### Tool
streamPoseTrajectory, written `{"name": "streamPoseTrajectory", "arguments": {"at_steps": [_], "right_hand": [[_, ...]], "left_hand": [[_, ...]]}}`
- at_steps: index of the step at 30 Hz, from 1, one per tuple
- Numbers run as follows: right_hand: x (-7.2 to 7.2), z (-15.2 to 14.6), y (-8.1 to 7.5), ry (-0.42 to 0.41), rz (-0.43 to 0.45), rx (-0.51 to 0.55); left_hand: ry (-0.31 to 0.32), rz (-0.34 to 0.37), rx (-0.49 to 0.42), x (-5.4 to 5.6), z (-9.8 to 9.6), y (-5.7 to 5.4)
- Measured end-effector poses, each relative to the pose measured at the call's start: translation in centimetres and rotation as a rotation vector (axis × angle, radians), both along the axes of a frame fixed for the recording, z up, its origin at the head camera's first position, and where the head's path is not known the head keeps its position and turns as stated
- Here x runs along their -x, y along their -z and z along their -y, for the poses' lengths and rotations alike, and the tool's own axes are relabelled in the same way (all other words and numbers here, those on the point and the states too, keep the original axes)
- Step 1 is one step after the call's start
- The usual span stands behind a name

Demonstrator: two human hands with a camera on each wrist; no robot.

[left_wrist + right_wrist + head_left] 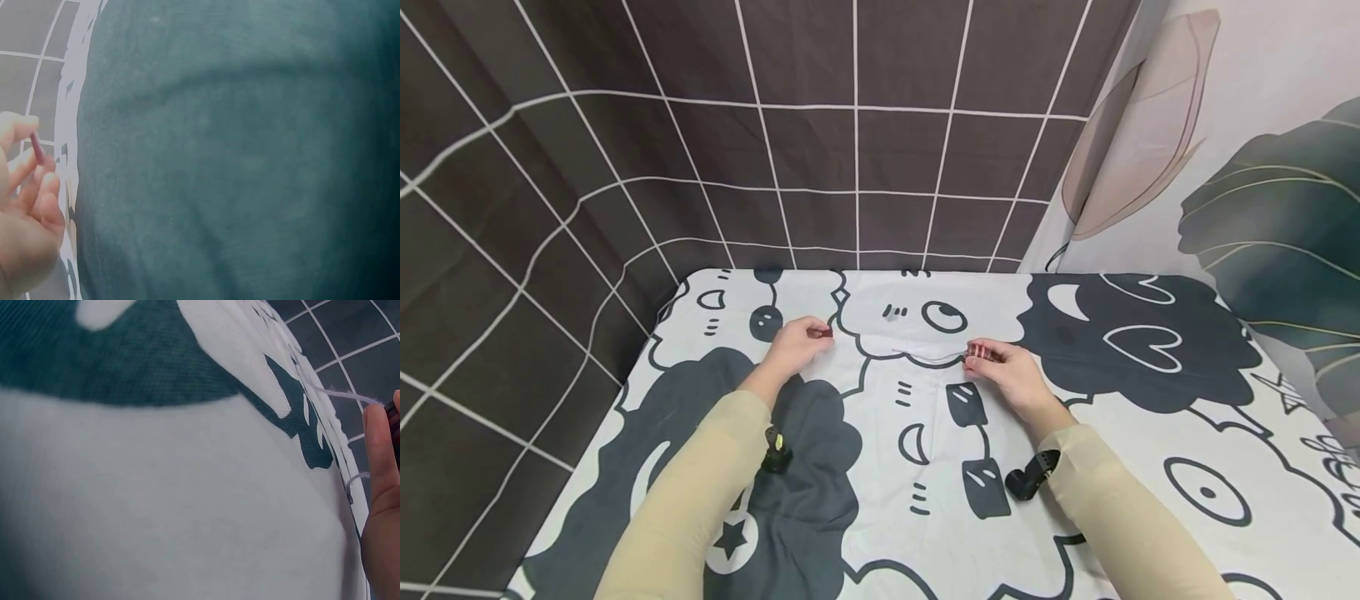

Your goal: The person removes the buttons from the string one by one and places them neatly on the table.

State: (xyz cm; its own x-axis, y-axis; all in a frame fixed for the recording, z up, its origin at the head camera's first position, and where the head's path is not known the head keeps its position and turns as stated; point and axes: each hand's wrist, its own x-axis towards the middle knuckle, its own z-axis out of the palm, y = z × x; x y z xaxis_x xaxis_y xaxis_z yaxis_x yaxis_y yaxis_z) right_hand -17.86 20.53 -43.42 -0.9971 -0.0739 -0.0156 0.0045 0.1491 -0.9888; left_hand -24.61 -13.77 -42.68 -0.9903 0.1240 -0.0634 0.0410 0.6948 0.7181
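Observation:
My left hand [792,348] is above the patterned cloth, left of the middle, and pinches a small dark red piece [825,333] between thumb and finger. The left wrist view shows this piece [38,148] edge-on, thin and flat; its kind cannot be made out. To the right, my right hand [1019,382] grips a small bundle with red and white stripes [981,351], partly covered by the fingers. In the right wrist view a pale cord [345,395] runs from near the fingertips, and only a dark red edge of the bundle [394,422] shows.
A cloth [880,533] printed with cartoon clouds and faces covers the surface beneath both hands. Behind it and to the left hangs a dark curtain [805,150] with a white grid. A pale leaf-patterned hanging [1262,75] stands at the right.

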Motion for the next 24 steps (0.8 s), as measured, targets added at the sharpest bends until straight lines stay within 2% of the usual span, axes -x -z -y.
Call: {"name": "streamPoseTrajectory", "arguments": {"at_steps": [5, 8, 13, 18, 24], "right_hand": [[-0.04, -0.03, 0.04, -0.013, 0.007, 0.057], [-0.10, -0.09, 0.03, -0.016, 0.006, 0.052], [-0.14, -0.22, 0.09, -0.026, 0.006, 0.074], [-0.15, -0.17, 0.18, -0.030, 0.010, 0.107], [-0.18, -0.18, 0.02, -0.022, 0.015, 0.071]], "left_hand": [[0.077, -0.050, 0.151, -0.08, 0.16, -0.25], [0.113, -0.072, 0.183, -0.12, 0.20, -0.30], [0.149, -0.103, 0.207, -0.22, 0.25, -0.10], [0.158, -0.110, 0.222, -0.34, 0.36, 0.10], [0.171, -0.122, 0.236, -0.37, 0.36, -0.08]]}}
